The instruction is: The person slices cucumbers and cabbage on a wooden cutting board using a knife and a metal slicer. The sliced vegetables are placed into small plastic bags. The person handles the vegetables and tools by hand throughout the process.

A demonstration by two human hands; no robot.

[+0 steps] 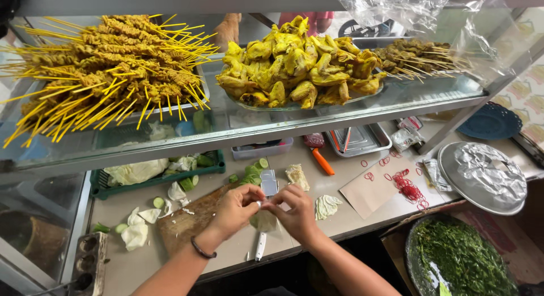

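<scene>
Landmark: wooden board (184,221) on the surface (340,216).

Left hand (235,210), dark band at wrist, over board's right end; fingers curled in, tips pinching a small pale packet (264,219). Right hand (296,215) just right of board, fingertips meeting the left's, pinched on the same packet. Packet held just above surface, off board's right edge. What sits inside: cannot tell.

Knife (264,214) lying off board's right end under the hands, blade pointing away, white handle toward near edge. Cucumber slices (253,170) beyond board's far right corner. Cabbage scraps (139,225) left of board. Green tray (158,180) with cabbage behind board, under glass shelf (317,117).

On shelf above board: skewers (107,69) piled left, yellow chicken pieces (297,61) on a plate in the middle, more skewers farther right.

Well right of board: brown paper (374,191) with red rubber bands (408,188), orange-handled peeler (322,160), steel tray (360,140), round foil-lined tray (481,177). Bowl of chopped greens (459,259) near right, below surface level.
</scene>
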